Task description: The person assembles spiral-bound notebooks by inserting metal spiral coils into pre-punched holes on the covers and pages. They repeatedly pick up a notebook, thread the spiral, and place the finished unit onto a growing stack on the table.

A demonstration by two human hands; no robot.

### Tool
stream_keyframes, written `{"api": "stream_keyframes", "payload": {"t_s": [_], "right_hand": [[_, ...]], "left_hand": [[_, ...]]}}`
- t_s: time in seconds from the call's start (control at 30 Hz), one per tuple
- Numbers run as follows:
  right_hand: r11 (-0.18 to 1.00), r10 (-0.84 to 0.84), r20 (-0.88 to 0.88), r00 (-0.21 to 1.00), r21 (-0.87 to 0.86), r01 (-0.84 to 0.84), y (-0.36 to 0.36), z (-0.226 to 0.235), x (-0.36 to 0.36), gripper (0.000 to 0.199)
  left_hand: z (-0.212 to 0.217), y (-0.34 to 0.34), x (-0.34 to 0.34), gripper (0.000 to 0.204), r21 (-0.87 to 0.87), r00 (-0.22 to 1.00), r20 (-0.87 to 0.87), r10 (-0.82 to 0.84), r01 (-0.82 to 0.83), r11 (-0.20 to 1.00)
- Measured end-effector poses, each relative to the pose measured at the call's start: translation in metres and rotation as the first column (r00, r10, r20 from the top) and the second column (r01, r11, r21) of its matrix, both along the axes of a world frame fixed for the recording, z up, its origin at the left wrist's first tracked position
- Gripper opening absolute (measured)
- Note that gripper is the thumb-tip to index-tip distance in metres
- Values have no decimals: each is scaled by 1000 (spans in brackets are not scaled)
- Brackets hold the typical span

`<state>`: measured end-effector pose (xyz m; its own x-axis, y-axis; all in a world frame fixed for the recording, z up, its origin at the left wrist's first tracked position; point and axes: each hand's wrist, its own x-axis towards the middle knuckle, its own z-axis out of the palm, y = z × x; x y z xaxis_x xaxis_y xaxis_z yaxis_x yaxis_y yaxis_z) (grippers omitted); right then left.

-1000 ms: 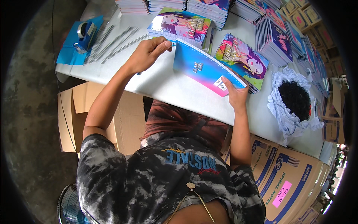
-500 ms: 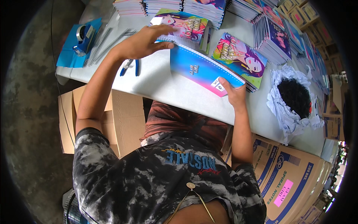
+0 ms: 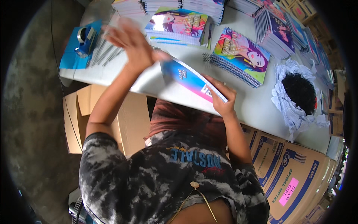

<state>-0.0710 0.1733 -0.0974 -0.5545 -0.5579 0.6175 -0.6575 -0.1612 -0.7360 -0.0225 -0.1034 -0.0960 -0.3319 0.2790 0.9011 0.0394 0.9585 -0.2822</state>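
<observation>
A white counter (image 3: pixel 253 108) runs beneath both hands, over a grey floor (image 3: pixel 37 123); I see an open cardboard box (image 3: pixel 132 128) below the left forearm and cartons (image 3: pixel 304 186) below the right. Notebook stacks (image 3: pixel 276 37) stand beyond the hands, a tape dispenser (image 3: pixel 86 42) left of them. The blue-and-pink notebook (image 3: pixel 181 76) slants between the hands: the right hand (image 3: pixel 223 98) pinches its near end, while the left hand (image 3: pixel 130 48), blurred, fingers spread, is at its far end; whether it touches, I can't tell.
</observation>
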Motion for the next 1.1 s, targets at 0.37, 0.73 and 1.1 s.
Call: {"api": "stream_keyframes", "payload": {"t_s": [0.37, 0.73, 1.1], "right_hand": [[1000, 1, -73, 997, -2, -1, -4, 1, 6, 42], [997, -8, -98, 995, -80, 0, -3, -3, 5, 34], [996, 9, -86, 996, -84, -17, -9, -5, 4, 35]], "left_hand": [[-23, 6, 10, 110, 341, 975, 172, -142, 77, 937], [-29, 38, 47, 118, 165, 875, 424, -236, 182, 969], [41, 48, 12, 117, -19, 933, 90, -348, 351, 936]]}}
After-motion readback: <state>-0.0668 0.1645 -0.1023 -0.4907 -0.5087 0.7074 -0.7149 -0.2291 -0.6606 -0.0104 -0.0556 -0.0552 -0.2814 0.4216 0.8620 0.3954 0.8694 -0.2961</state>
